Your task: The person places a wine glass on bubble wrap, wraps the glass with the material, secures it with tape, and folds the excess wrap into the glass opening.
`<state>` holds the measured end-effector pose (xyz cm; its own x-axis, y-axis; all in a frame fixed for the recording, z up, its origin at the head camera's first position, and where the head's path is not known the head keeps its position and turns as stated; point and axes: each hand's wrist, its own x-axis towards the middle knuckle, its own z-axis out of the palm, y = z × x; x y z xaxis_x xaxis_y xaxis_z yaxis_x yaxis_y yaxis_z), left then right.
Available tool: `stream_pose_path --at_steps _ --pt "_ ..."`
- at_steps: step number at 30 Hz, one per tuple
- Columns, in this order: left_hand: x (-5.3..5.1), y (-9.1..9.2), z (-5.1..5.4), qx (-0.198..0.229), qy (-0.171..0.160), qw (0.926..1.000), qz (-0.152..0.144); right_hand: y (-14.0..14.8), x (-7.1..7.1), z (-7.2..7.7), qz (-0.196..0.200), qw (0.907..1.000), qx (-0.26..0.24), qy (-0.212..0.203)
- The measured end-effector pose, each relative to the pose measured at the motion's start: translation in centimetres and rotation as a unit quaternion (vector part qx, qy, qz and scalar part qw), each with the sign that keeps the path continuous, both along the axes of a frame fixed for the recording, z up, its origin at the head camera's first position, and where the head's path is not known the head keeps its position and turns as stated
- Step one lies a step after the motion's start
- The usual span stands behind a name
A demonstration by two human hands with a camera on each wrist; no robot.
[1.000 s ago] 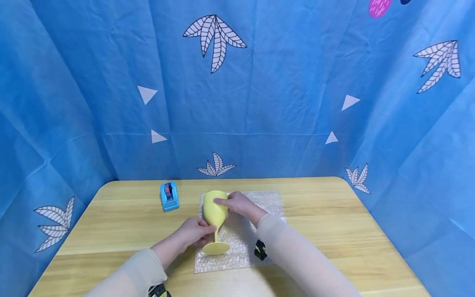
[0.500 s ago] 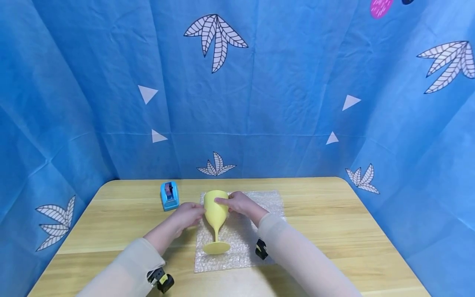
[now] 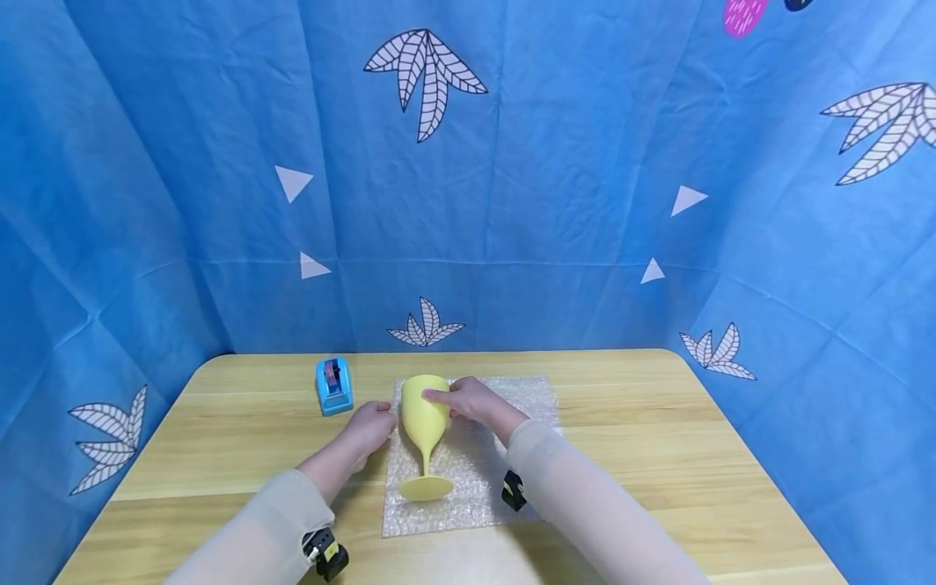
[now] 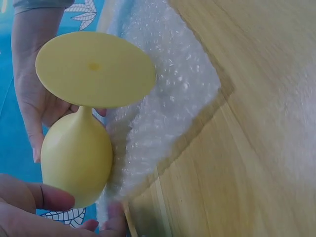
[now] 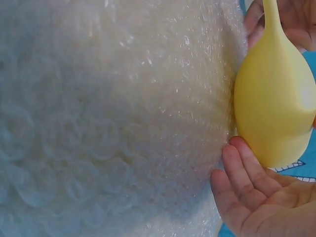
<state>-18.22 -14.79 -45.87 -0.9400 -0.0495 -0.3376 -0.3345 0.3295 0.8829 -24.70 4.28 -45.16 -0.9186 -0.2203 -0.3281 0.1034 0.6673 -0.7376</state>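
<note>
A yellow goblet (image 3: 424,416) lies on its side on a sheet of bubble wrap (image 3: 478,496), its round foot towards me. My right hand (image 3: 475,400) holds its bowl, thumb over the top side. In the right wrist view, the fingertips (image 5: 239,163) sit beside the rim end, against the wrap. Left of the bowl, my left hand (image 3: 369,426) is at the wrap's left edge. The left wrist view has the left thumb and fingers (image 4: 54,197) parted near the bowl. One blurred fingertip meets the wrap's edge; whether it pinches the sheet is unclear.
A blue tape dispenser (image 3: 335,387) stands at the back left of the wooden table (image 3: 643,455). Behind and at both sides hangs a blue patterned cloth (image 3: 556,203). Small black wrist cameras (image 3: 325,555) hang below both sleeves.
My left hand has left the goblet's stem and moved up and left to the wrap's left edge. The right hand and the goblet have stayed in place.
</note>
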Motion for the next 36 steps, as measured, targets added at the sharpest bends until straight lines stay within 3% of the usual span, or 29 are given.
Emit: stream_pose_path --at_steps 6,17,22,29,36 --pt "-0.1 -0.2 -0.6 0.046 -0.014 0.9987 0.016 -0.2 -0.1 0.0 -0.001 1.0 -0.006 -0.004" --pt "-0.5 0.0 -1.2 0.045 0.018 0.9986 0.019 -0.2 -0.1 -0.1 -0.031 0.9994 -0.014 0.012" --pt "-0.7 0.3 -1.0 0.058 0.024 0.9978 0.022 -0.2 -0.1 0.3 -0.048 0.9982 0.005 0.035" --pt "-0.5 0.5 -0.4 0.066 0.024 0.9973 0.02 0.0 -0.1 0.8 -0.072 0.9971 -0.016 0.016" --pt "-0.4 0.5 -0.2 0.045 0.031 0.9984 0.014 0.6 -0.1 0.7 -0.06 0.9971 -0.046 0.001"
